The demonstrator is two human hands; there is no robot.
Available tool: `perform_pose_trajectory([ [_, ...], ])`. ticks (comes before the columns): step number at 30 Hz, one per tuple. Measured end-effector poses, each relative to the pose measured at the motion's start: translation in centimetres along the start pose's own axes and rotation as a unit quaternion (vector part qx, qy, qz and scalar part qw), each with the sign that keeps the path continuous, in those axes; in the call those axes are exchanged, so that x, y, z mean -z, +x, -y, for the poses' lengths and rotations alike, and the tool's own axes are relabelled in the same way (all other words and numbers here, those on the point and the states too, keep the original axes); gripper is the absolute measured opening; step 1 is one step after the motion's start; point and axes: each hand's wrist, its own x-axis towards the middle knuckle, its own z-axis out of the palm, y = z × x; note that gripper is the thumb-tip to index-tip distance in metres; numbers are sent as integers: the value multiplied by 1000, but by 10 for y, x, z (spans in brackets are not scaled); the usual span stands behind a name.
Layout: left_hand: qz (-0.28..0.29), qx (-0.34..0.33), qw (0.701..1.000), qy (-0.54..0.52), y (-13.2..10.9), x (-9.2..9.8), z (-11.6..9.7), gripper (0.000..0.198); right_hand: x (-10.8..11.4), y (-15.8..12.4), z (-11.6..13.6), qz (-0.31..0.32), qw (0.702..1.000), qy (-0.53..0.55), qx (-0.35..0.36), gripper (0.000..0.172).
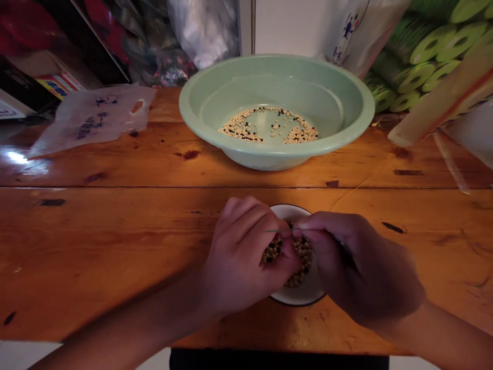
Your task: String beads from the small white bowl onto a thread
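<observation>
My left hand (246, 252) is closed in a pinch on a thin, needle-like strand (272, 230), whose greenish end sticks out to the left across the fingers. Thumb and forefinger of my right hand (358, 262) pinch the same strand a little further right, the two sets of fingertips almost meeting. Under both hands sits a white bowl (296, 296) with a dark rim, holding small pale and black beads (302, 257). My fingers cover part of the bowl and beads. Whether a bead is between the fingertips I cannot tell.
Beyond the bowl stands a wide green basin (269, 156) with scattered pale and black beads (239, 126). A flat plastic bag (96, 118) lies at the left. Green rolls (427, 56) are stacked back right, near a slanted yellowish tube (435, 110). A fine thread (356, 188) crosses the wooden table (115, 231).
</observation>
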Motion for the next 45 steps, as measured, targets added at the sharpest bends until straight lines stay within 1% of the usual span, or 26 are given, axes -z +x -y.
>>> perform_pose_trajectory([
  [4, -15, -1, 1000, -6, -1, -4, 1, 9, -1, 2, 1, 1, 997, -11, 71, 22],
  [9, -16, 15, 999, -29, -2, -6, 1, 11, 0, 3, 1, 23, 996, -18, 88, 24],
  [13, -18, 24, 999, -40, -2, -6, 1, 12, 2, 0, -3, 47, 992, -44, 112, 26],
  [18, -11, 44, 998, -39, -3, -6, 2, 13, 3, 1, -5, 48, 988, -51, 135, 30],
  [20, -14, 50, 998, -40, -2, -6, 3, 15, 4, 2, -4, 36, 991, -59, 112, 26],
  [23, -18, 64, 997, -48, -1, -5, 6, 17, 6, 3, -2, -5, 998, -66, 23, 16],
  [25, -10, 64, 996, -65, -1, -3, 8, 17, 6, 4, 0, -38, 999, -5, -27, 10],
  [27, 8, 49, 994, -97, -1, -2, 8, 15, 6, 6, 1, -45, 991, 109, -57, 8],
  [28, 19, 37, 992, -118, -2, -1, 7, 15, 6, 8, 1, -40, 982, 171, -75, 8],
  [30, 37, 17, 986, -159, -3, 0, 6, 13, 6, 12, 2, -9, 953, 274, -130, 10],
  [33, 43, 8, 978, -205, -2, 1, 3, 11, 5, 20, 1, 47, 893, 394, -213, 14],
  [35, 40, 12, 974, -224, -1, 2, 2, 12, 5, 24, -1, 87, 851, 456, -247, 16],
  [37, 35, 10, 971, -235, 1, 3, 1, 14, 5, 26, -2, 120, 813, 500, -274, 18],
  [40, 26, 0, 969, -245, 2, 3, 0, 16, 6, 28, -1, 157, 767, 530, -325, 18],
  [43, 24, -8, 969, -244, 0, 1, 1, 17, 7, 29, -1, 182, 733, 551, -353, 20],
  [45, 24, -16, 971, -237, -1, 1, 1, 17, 8, 29, -1, 192, 718, 563, -361, 21],
])
